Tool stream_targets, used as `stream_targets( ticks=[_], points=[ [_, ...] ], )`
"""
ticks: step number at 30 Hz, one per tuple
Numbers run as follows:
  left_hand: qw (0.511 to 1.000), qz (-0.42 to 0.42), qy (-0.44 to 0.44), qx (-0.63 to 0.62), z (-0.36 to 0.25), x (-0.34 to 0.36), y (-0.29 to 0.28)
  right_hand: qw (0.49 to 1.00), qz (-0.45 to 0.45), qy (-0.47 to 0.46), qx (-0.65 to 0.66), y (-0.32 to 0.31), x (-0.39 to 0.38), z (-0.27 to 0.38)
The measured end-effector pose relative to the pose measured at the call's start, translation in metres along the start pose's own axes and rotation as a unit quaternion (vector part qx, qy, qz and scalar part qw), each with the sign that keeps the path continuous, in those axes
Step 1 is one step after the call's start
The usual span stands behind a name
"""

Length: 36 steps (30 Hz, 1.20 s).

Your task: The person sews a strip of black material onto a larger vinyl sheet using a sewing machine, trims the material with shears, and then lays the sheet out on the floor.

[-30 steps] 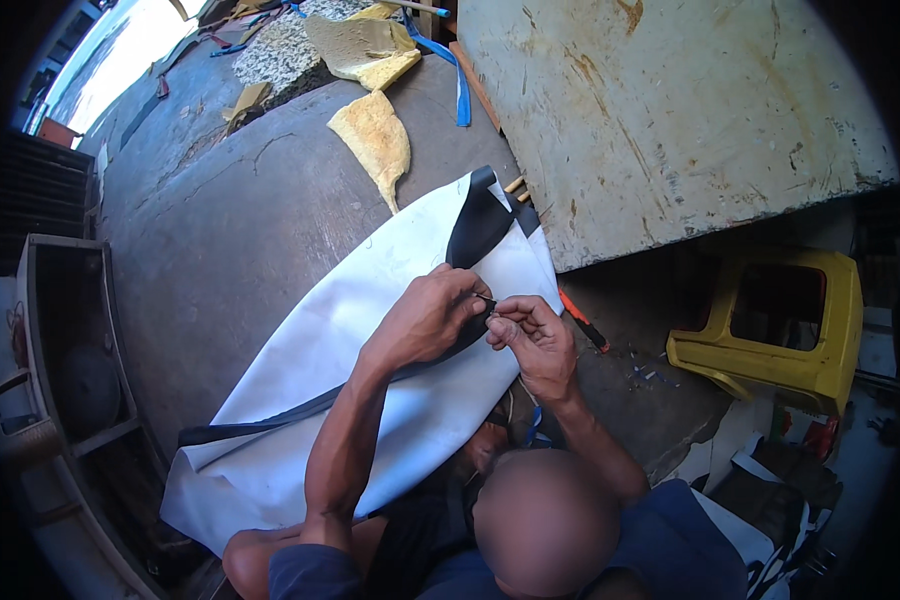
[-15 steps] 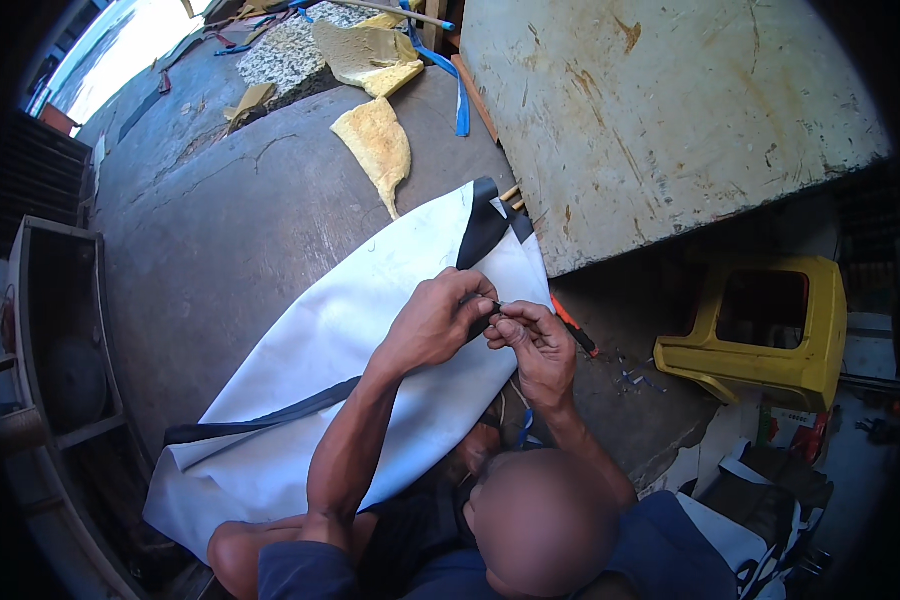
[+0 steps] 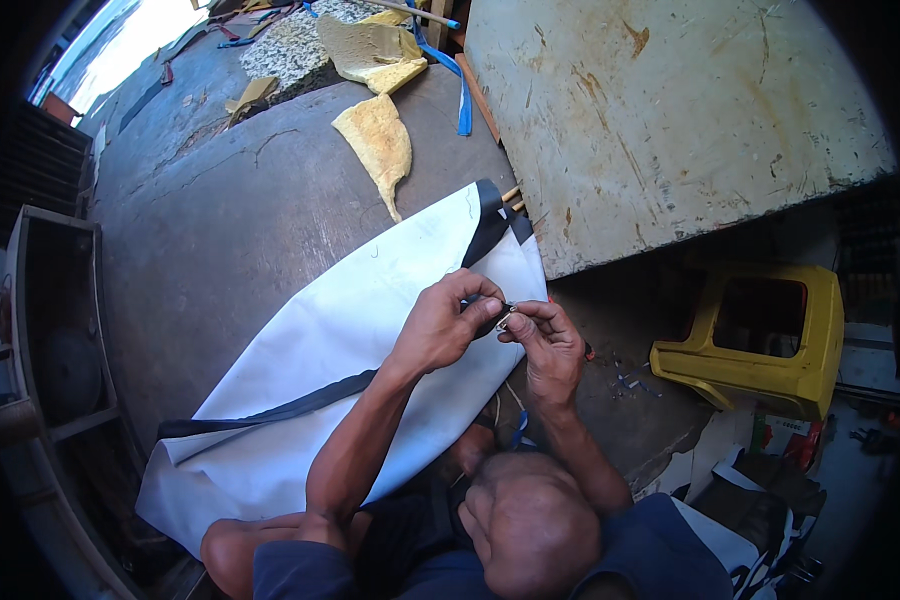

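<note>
A large white sheet with black edging (image 3: 320, 290) is spread over my lap and the floor, its upper corner folded to show a black underside. Above it, my left hand (image 3: 445, 322) is closed, pinching a small black piece of material between thumb and fingers. Close beside it, my right hand (image 3: 552, 350) is closed too, with thumb and forefinger pressed on a small shiny bit (image 3: 505, 321) at the black piece. What that bit is cannot be made out. The fingertips of both hands nearly touch.
A big worn pale board (image 3: 660, 130) stands at upper right. Yellow foam pieces (image 3: 378, 140) lie on the grey floor ahead. A yellow frame-like shell (image 3: 760, 330) is at right, an open wooden cabinet (image 3: 65, 330) at left. Dark and white material (image 3: 745, 500) lies at lower right.
Both hands have shifted slightly right, and a small shiny bit now shows between the fingertips. My right hand now covers most of the red-orange tool behind it.
</note>
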<state>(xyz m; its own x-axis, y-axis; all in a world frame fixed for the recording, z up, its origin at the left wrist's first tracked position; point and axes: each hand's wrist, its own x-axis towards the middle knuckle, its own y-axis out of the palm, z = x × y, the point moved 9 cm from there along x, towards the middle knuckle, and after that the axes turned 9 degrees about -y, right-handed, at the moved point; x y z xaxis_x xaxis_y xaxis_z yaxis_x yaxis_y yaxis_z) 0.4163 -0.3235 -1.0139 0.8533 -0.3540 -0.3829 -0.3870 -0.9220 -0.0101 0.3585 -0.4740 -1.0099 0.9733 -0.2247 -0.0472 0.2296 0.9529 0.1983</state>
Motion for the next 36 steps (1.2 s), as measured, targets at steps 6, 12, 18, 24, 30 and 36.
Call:
stream_targets(
  ticks=[6,12,18,24,30,36],
  points=[
    [0.997,0.0,0.019,0.076,-0.008,-0.001,0.006,0.999,-0.027,0.001,0.017,-0.004,-0.001,-0.001],
    [0.994,-0.012,0.034,0.103,-0.012,-0.003,0.007,0.995,-0.022,-0.063,-0.081,-0.004,-0.002,0.008],
    [0.996,-0.035,0.035,0.077,-0.016,-0.006,0.002,0.985,-0.03,-0.081,-0.148,0.001,-0.007,0.023],
    [0.992,-0.057,0.059,0.094,-0.022,-0.008,0.002,0.988,-0.03,-0.076,-0.131,0.0,-0.006,0.022],
    [0.991,-0.062,0.071,0.098,-0.023,-0.009,0.003,0.997,-0.041,-0.032,-0.052,-0.002,-0.004,0.007],
    [0.988,-0.072,0.083,0.11,-0.027,-0.01,0.004,0.999,-0.041,0.02,0.026,0.0,0.0,0.001]
  ],
)
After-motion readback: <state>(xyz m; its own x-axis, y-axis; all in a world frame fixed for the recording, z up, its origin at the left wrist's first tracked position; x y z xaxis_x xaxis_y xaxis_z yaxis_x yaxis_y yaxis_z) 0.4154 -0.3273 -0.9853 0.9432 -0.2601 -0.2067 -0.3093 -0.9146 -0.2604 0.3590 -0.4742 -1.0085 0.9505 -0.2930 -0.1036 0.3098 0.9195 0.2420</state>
